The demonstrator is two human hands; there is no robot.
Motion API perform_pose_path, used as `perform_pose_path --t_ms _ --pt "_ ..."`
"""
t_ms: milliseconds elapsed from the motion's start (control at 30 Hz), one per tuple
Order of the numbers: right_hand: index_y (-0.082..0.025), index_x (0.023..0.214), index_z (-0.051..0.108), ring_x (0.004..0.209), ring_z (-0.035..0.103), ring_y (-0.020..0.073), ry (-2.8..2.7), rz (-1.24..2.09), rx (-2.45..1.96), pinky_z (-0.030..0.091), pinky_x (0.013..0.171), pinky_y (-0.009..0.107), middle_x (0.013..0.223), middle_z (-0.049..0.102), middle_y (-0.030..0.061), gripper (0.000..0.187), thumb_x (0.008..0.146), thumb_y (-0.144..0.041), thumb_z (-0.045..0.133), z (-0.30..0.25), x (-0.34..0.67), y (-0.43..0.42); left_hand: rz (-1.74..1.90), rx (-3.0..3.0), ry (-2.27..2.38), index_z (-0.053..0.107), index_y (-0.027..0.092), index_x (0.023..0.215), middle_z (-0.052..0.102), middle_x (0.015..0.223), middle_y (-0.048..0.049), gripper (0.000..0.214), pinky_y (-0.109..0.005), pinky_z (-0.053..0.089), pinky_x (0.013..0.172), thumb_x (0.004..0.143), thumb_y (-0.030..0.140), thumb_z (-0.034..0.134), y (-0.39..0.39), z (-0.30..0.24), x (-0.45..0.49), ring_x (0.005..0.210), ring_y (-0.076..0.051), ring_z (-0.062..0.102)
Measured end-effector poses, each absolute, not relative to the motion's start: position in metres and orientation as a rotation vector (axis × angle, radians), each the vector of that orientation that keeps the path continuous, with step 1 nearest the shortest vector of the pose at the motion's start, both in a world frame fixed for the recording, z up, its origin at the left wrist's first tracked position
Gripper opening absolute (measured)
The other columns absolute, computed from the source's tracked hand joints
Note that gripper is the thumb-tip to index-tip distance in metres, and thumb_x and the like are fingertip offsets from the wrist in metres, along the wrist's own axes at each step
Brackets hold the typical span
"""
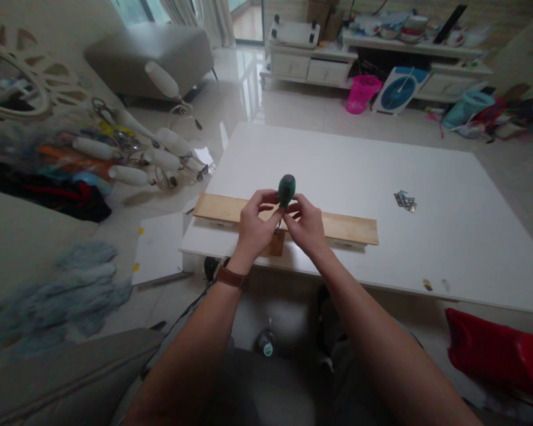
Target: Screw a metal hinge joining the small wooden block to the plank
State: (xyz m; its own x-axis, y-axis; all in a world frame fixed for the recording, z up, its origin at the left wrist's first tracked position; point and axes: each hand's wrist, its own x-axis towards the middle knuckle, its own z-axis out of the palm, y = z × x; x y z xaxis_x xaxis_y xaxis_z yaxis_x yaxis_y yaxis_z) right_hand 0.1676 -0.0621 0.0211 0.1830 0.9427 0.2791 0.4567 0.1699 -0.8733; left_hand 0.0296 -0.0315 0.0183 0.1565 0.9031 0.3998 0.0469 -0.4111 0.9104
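Clutter on the floor at far left includes chandelier arms with white glass shades. Next comes the white table, carrying a long wooden board along its near edge. Over the board's middle the left hand, with a brown watch strap on its wrist, meets the right hand. The fingers of both are closed around a green-handled screwdriver just below its handle, holding it upright. Further right, small metal brackets lie on the table, well apart.

Green-handled screwdriver stands upright, its handle rising above the grip, tip hidden below; a long pale wooden plank lies flat beneath, stretching both sides
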Motion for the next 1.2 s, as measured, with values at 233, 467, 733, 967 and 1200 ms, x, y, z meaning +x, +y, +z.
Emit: perform_pose_path --t_ms 233,467,733,967,1200 --pt "-0.024 0.110 0.063 0.079 0.073 0.0183 -1.426 0.605 -1.417 0.055 0.066 0.030 0.089 0.077 0.0000 0.030 0.081 -0.018 0.070 0.0197 0.1669 -0.0606 1.417 1.625 0.921 0.065 0.025 0.111 0.074 0.101 -0.0011 0.032 -0.034 0.059 0.088 0.084 0.014 0.079 -0.0306 0.0159 0.0311 0.097 -0.017 0.072" --pt "-0.026 0.113 0.064 0.074 0.073 0.0183 -1.420 0.587 -1.426 0.057 0.071 0.032 0.081 0.075 -0.0019 0.034 0.081 -0.014 0.066 0.0165 0.1685 -0.0617 1.342 1.647 0.948 0.068 0.024 0.113 0.074 0.109 -0.0043 0.032 -0.035 0.060 0.088 0.084 0.019 0.080 -0.0307 0.0163 0.0303 0.102 -0.019 0.070" --pt "-0.026 0.115 0.062 0.079 0.075 0.0187 -1.436 0.602 -1.419 0.057 0.070 0.032 0.086 0.077 -0.0008 0.036 0.081 -0.012 0.063 0.0179 0.1677 -0.0616 1.279 1.655 0.907 0.071 0.022 0.105 0.074 0.105 -0.0054 0.015 -0.038 0.062 0.090 0.090 0.022 0.073 -0.0296 0.0137 0.0310 0.100 -0.020 0.071" --pt "-0.025 0.111 0.061 0.073 0.072 0.0171 -1.410 0.618 -1.417 0.055 0.067 0.030 0.081 0.074 -0.0027 0.035 0.078 -0.015 0.069 0.0184 0.1671 -0.0609 1.317 1.594 0.907 0.068 0.022 0.103 0.075 0.098 -0.0031 0.020 -0.039 0.061 0.091 0.086 0.020 0.078 -0.0303 0.0126 0.0315 0.097 -0.019 0.072" --pt "-0.026 0.118 0.061 0.072 0.073 0.0175 -1.418 0.595 -1.420 0.057 0.071 0.032 0.083 0.077 -0.0026 0.039 0.081 -0.015 0.066 0.0199 0.1671 -0.0625 1.275 1.590 0.890 0.065 0.023 0.108 0.075 0.106 -0.0049 0.025 -0.038 0.061 0.091 0.087 0.022 0.078 -0.0298 0.0142 0.0317 0.104 -0.020 0.072"
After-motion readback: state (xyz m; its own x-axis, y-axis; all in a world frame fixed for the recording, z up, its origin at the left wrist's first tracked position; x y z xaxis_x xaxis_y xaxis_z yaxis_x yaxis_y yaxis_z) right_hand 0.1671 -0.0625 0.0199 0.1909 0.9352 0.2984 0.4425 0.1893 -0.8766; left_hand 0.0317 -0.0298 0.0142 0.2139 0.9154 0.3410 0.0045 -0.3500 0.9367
